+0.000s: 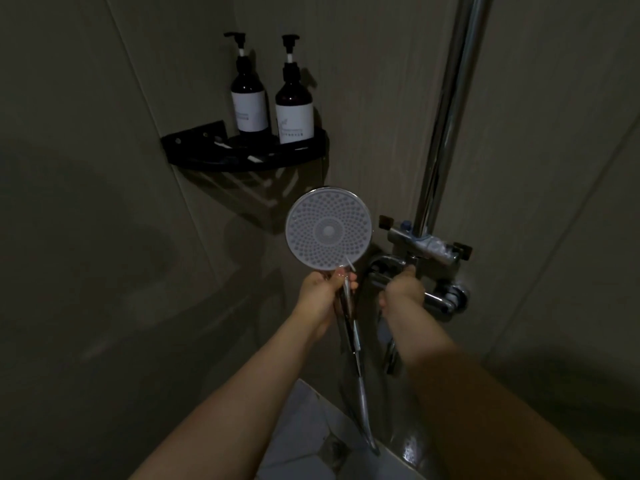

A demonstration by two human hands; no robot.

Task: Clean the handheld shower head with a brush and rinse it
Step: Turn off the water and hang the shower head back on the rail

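— Both bare forearms are reaching up from the bottom edge; what are the hands doing?

— The left hand (323,289) is curling its fingers tight around the chrome handle of the round grey handheld shower head (329,229), just below the disc. The right hand (403,289) is closing over the chrome faucet lever (382,268) beside it.

— Which way is the head pointing?

— Its nozzle face is looking back at the camera, handle running down, with the silver hose (360,386) trailing below. It is hovering beneath the black corner shelf (249,157) carrying two dark pump bottles (294,112), left of the chrome riser pipe (446,126).
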